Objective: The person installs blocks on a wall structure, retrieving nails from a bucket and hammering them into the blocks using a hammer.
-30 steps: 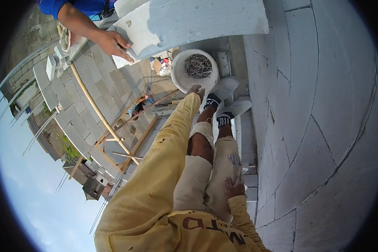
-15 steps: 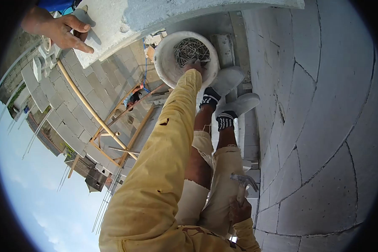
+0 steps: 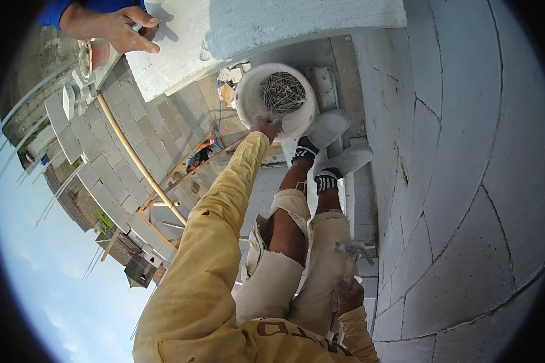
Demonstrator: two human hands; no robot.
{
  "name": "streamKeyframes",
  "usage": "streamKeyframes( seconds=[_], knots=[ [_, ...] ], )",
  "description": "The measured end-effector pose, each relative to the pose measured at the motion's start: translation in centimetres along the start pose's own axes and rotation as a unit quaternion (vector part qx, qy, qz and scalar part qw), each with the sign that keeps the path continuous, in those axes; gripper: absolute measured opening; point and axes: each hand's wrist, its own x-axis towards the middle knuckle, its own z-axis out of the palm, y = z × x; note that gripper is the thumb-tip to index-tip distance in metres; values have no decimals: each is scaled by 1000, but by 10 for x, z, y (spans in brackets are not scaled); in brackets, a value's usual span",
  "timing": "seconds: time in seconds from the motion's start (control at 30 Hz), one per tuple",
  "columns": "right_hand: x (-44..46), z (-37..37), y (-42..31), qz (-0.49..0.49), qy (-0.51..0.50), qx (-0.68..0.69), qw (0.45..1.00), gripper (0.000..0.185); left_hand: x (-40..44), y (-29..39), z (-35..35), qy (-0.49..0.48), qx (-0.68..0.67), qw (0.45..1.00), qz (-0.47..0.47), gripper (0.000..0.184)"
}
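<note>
A whitish bucket [image 3: 246,97] holds a heap of loose nails [image 3: 283,92]. My left hand [image 3: 265,127], in a yellow sleeve, is at the bucket's near rim with its fingers curled in; whatever they hold is too small to make out. Down beside my right thigh, my right hand [image 3: 347,296] is closed around the handle of a claw hammer [image 3: 352,251], whose metal head points up towards my feet.
Another person's hand [image 3: 124,29], with a blue sleeve, rests by a pale slab [image 3: 181,60]. A grey block wall [image 3: 442,181] rises on the right. Left are a bamboo pole [image 3: 127,142] and wooden framing [image 3: 169,181]. My shoes [image 3: 345,160] stand near the bucket.
My left hand has drawn back from the nails to the bucket's near rim. The right hand still holds the hammer. The view has shifted slightly, and more of the other person's blue sleeve shows.
</note>
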Motion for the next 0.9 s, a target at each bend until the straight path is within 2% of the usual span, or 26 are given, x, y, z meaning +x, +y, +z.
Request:
streamKeyframes(
  seconds=[0.07, 0.13, 0.2, 0.27, 0.33, 0.37, 0.43, 0.5, 0.53, 0.57, 0.6, 0.63, 0.67, 0.73, 0.77, 0.8, 0.83, 0.9],
  knots=[
    [-3, -2, -15, 17, -7, 24, 1000, 28, -30, -10, -7, -10, -60, 997, 39, 17],
    [-12, -2, -43, 76, -14, 61, 995, 26, -83, 22, -20, -31, -87, 995, 32, 13],
    [5, -9, 3, -105, -16, -61, 993, 20, -125, 35, -31, -27, -115, 990, 73, 14],
    [23, -11, 33, -200, -13, -133, 971, 18, -156, 35, -39, -17, -113, 987, 109, 13],
    [26, -13, 32, -238, -13, -196, 951, 18, -180, 35, -43, 4, -80, 986, 143, 10],
    [25, -16, 32, -268, -12, -246, 931, 19, -190, 36, -45, -1, -119, 984, 131, 9],
    [19, -20, 0, -364, -15, -412, 835, 22, -213, 50, -50, -12, -198, 974, 109, 7],
    [30, -14, 1, -417, 6, -285, 863, 31, -235, 57, -50, -55, -357, 929, 83, 7],
    [35, -14, 0, -375, -6, -202, 905, 36, -246, 60, -49, -79, -433, 895, 69, 7],
    [36, -13, -8, -334, -11, -111, 936, 40, -258, 62, -45, -97, -435, 893, 68, 7],
    [30, -7, -35, -217, -40, 4, 975, 44, -272, 63, -41, -115, -437, 890, 64, 7],
    [23, -9, -65, -141, -102, 69, 982, 48, -287, 65, -35, -136, -439, 886, 59, 8],
    [22, -8, -92, -62, -162, 136, 975, 52, -301, 69, -27, -149, -450, 879, 56, 8],
    [33, 11, -120, -84, -146, 261, 951, 39, -321, 66, -8, -160, -417, 891, 77, 8],
    [34, 17, -139, -116, -196, 292, 929, 41, -330, 65, 0, -165, -401, 897, 87, 8],
    [35, 25, -151, -84, -184, 290, 935, 42, -338, 73, 8, -160, -390, 902, 96, 8],
    [35, 33, -158, -94, -176, 322, 926, 42, -343, 73, 13, -160, -368, 911, 96, 8],
    [46, 40, -164, -109, -181, 292, 933, 41, -351, 73, 20, -158, -323, 928, 100, 8]
  ],
)
